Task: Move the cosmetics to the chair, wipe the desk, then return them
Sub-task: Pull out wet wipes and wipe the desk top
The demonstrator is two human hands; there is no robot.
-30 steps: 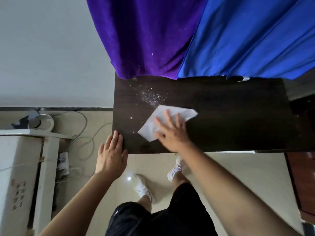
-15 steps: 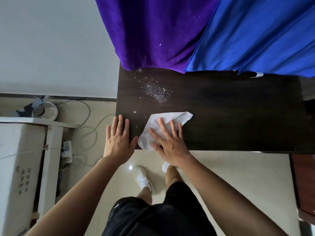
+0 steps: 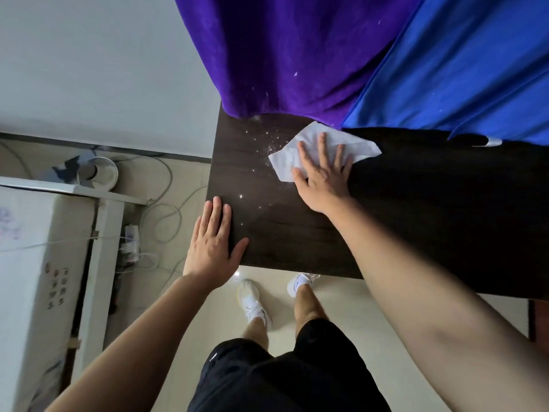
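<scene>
While the left hand [image 3: 212, 245] is staying flat on the near left corner of the desk [image 3: 416, 221], fingers straight and together, thumb out, holding nothing, the head view is showing the right hand [image 3: 322, 173] carrying the tissue [image 3: 364, 147] away from the near edge, where it was lying half a second ago, to the far edge, against the hem of the purple cloth [image 3: 282, 55]. Its fingers are lying spread and straight on the tissue, pressing it flat to the desk and not pinching it. The stroke is passing over what was a thick patch of white powder [image 3: 263, 138]. Only scattered specks are now showing to the left of the tissue, so the wiping step is judged to be under way but unfinished. The desk is looking dark, wood-grained and matt. The tissue is looking white, thin and creased, with one corner sticking out rightward near the blue cloth [image 3: 460, 72]. Cosmetics and chair are not showing in this view, and their return is judged to be pending.
</scene>
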